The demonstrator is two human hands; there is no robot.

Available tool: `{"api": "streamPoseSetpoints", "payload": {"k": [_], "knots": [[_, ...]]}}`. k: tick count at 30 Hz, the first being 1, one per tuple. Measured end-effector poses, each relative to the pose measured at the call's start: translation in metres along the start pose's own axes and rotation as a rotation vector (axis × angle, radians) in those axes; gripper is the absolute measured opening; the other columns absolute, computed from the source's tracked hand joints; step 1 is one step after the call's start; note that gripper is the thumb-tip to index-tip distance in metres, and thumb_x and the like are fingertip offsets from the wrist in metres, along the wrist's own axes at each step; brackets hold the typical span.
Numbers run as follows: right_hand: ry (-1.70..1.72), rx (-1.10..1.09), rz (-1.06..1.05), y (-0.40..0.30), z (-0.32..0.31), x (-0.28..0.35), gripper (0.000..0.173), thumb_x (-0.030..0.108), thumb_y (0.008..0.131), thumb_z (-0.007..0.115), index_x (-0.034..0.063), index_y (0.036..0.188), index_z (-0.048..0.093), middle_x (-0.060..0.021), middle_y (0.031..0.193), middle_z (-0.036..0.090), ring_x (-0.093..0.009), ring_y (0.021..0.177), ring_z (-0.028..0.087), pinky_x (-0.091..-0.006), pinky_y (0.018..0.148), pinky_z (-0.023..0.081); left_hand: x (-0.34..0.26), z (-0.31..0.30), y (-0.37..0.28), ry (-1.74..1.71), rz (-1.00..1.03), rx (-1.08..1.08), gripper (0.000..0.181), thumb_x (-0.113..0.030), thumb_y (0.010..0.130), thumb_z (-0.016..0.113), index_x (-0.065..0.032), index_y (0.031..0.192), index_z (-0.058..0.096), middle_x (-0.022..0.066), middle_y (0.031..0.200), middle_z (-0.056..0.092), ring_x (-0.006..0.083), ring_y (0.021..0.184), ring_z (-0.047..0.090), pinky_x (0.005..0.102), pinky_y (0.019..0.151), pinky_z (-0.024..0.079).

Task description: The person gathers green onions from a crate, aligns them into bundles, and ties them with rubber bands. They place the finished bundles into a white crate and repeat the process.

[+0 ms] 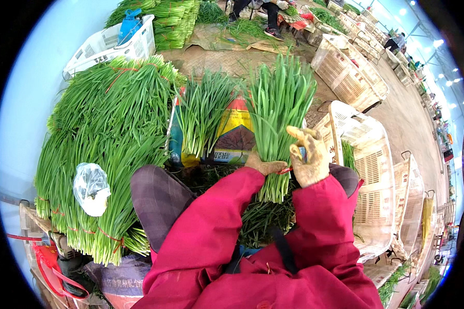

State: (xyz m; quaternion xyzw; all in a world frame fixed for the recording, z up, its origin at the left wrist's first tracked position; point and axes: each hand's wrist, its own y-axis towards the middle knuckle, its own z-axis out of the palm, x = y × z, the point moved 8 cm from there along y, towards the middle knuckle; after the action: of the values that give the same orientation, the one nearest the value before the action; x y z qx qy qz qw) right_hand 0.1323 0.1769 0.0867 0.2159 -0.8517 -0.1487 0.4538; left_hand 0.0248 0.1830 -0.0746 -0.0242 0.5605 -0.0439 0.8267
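Observation:
My left hand (263, 165), in a soiled glove, is closed around the lower stalks of an upright bunch of green garlic chives (276, 112). A red tie (284, 170) crosses the pale stalks just below its fingers. Beside the bunch, on the right, my gloved right hand (310, 158) is raised with index finger and thumb apart; a small blue patch shows in the gap between them, and I cannot tell what it is. A smaller loose heap of chives (205, 116) lies to the left, on a printed plastic sack (236, 135).
Tied chive bunches (104, 154) are piled high on my left, with a clear plastic bag (92, 189) on top. White plastic crates (367, 170) stand close on my right. Another crate (139, 42) holds a blue bag (130, 27). A seated person (270, 15) is beyond.

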Motion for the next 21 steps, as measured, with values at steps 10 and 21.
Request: {"api": "streamPoseSetpoints", "payload": {"k": [10,21], "knots": [[-0.306,0.172,0.13,0.033,0.004,0.003,0.04,0.004,0.067,0.076,0.0107,0.105,0.066,-0.0013,0.079,0.052,-0.014,0.071,0.051,-0.0285,0.065,0.046,-0.02,0.004,-0.012,0.023,0.05,-0.042,0.084,-0.004,0.053,0.088,-0.0014,0.124,0.043,0.0109,0.111,0.061,0.0195,0.099,0.06,0.0345,0.085,0.052],[0.194,0.115,0.225,0.022,0.021,-0.055,0.014,0.008,0.073,0.073,0.0065,0.083,0.064,-0.0024,0.073,0.06,-0.014,0.067,0.056,-0.0247,0.064,0.047,-0.038,0.007,-0.023,0.231,0.073,-0.005,0.065,-0.015,0.065,0.084,-0.0016,0.118,0.049,0.0134,0.112,0.061,0.0251,0.103,0.059,0.0417,0.088,0.05]]}}
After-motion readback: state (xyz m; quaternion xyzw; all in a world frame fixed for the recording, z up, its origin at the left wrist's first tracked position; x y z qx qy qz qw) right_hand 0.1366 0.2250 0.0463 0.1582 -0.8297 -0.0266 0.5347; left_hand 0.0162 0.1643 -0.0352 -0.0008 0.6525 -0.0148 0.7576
